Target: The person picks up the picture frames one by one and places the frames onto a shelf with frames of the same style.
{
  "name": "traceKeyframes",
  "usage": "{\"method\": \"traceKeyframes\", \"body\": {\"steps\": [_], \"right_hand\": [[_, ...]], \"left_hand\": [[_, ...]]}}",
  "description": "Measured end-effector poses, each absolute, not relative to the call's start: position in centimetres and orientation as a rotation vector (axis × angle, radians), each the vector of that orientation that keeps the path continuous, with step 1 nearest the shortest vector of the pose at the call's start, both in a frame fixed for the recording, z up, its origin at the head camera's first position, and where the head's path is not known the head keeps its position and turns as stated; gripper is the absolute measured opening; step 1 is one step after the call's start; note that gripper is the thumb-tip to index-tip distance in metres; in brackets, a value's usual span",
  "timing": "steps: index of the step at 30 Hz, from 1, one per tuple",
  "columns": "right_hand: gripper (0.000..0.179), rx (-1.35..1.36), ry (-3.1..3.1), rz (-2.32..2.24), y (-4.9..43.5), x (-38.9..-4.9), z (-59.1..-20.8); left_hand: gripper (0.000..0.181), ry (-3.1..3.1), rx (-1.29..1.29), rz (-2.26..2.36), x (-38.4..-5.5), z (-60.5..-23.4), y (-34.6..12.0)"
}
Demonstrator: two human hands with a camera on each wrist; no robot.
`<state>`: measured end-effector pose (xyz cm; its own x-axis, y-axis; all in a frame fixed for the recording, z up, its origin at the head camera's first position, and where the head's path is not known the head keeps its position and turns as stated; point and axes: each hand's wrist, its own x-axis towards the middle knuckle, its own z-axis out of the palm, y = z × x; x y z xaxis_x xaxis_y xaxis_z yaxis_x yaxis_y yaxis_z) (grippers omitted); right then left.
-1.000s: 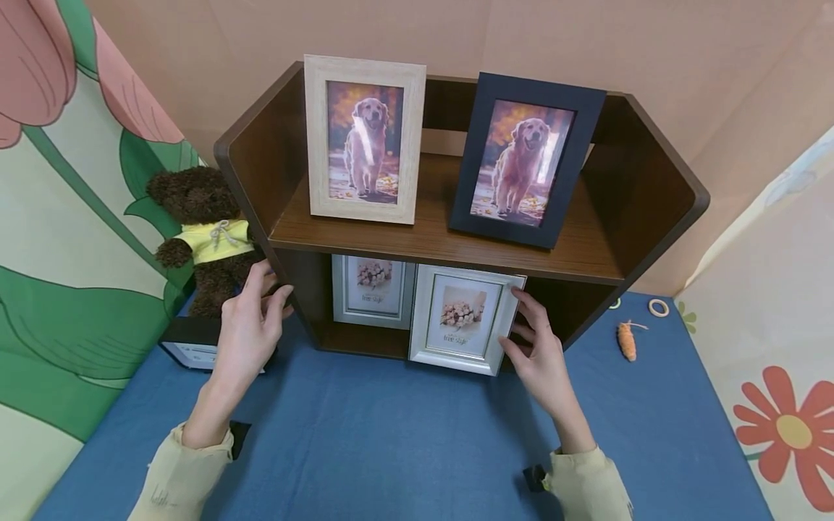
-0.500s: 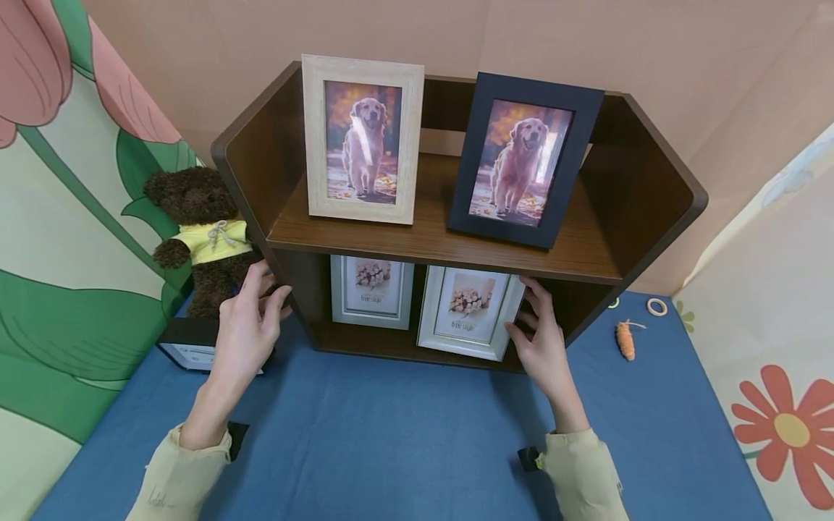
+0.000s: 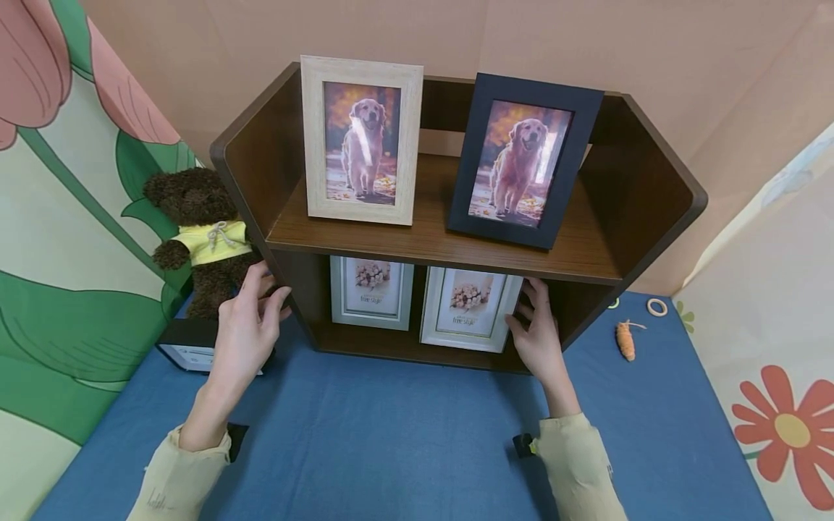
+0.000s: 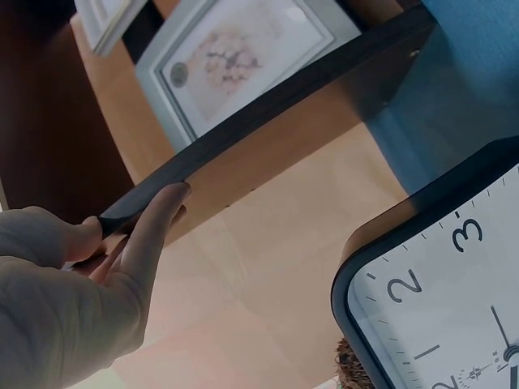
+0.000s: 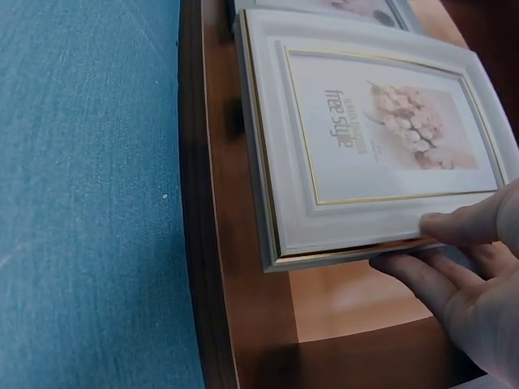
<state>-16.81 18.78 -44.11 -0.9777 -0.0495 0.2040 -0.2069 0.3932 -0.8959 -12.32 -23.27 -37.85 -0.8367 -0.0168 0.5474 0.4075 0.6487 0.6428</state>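
A dark brown two-tier shelf (image 3: 443, 250) stands on the blue cloth. My right hand (image 3: 536, 329) pinches the right edge of a white picture frame (image 3: 467, 310) with a gold inner line. The frame is inside the lower tier on the right; in the right wrist view the thumb (image 5: 462, 223) lies on its front and the fingers go behind. My left hand (image 3: 250, 318) grips the front edge of the shelf's left side panel (image 4: 268, 113), thumb on one side and fingers on the other. A grey-blue picture frame (image 3: 371, 293) stands left in the lower tier, its top hidden.
On the upper tier stand a cream picture frame (image 3: 361, 141) and a navy picture frame (image 3: 524, 159) with dog photos. A brown teddy bear (image 3: 211, 242) and a black-rimmed clock (image 3: 195, 344) are left of the shelf. An orange toy (image 3: 626, 341) and a ring (image 3: 656, 307) lie right.
My right hand has moved the white picture frame back and slightly right, deeper into the lower tier. The left hand has stayed on the side panel.
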Motion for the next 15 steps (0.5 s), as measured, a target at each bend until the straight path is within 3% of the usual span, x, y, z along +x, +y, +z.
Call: {"method": "traceKeyframes", "body": {"steps": [15], "right_hand": [[0.073, 0.225, -2.473, 1.660, 18.65, -17.48, -44.85]], "left_hand": [[0.034, -2.352, -0.306, -1.096, -12.37, -37.81, -23.26]]}}
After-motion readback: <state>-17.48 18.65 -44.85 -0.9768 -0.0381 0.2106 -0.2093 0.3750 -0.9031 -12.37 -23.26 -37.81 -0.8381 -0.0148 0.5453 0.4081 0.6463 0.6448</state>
